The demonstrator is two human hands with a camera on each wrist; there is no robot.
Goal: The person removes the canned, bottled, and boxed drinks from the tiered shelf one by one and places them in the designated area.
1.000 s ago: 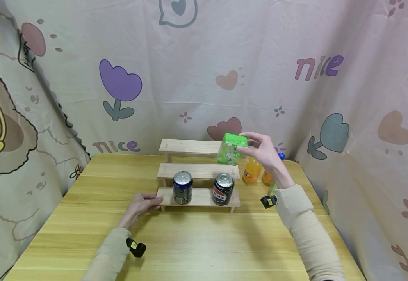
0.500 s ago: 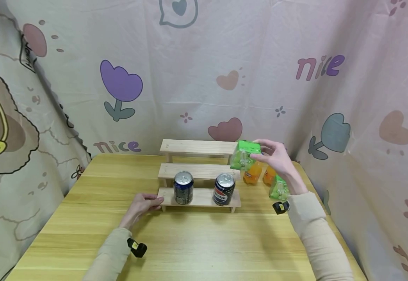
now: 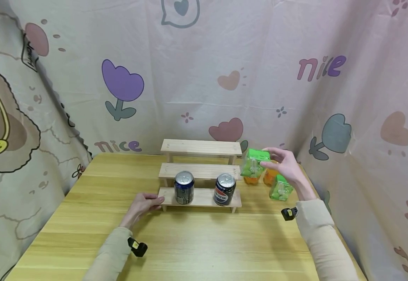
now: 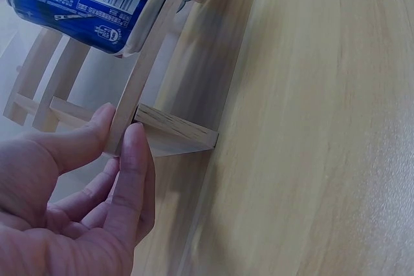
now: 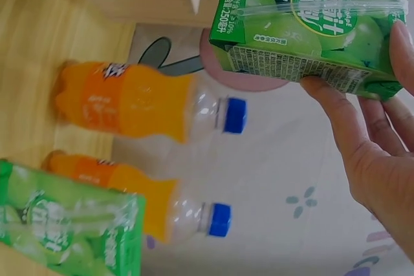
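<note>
"What is the left hand [image 3: 142, 206] doing?"

"It is holding the wooden shelf [image 3: 196, 170]. The thumb is on top and a finger is under it, so they pinch the left end of the lowest step."

"And the right hand [image 3: 288, 168]?"

"Its fingers [image 5: 336, 111] are pinching a green juice box [image 3: 255, 163]. The box is up in the air, just to the right of the shelf."

"What stands on the shelf?"

"Two cans, both on the lowest step. The blue can [image 3: 184, 188] is toward the shelf's left end. The black can [image 3: 224, 190] is toward its right end. They don't touch."

"What else is to the right of the shelf?"

"One orange bottle [image 5: 126, 101] is near the shelf, and a second orange bottle [image 5: 155, 201] is a bit farther from it. Then there is another juice box [image 3: 281, 188], farther from the shelf, down on the surface [image 3: 204, 242]. I can't tell if it touches a bottle."

"And behind the shelf?"

"A pale cloth [image 3: 175, 78] with flowers and hearts on it."
</note>
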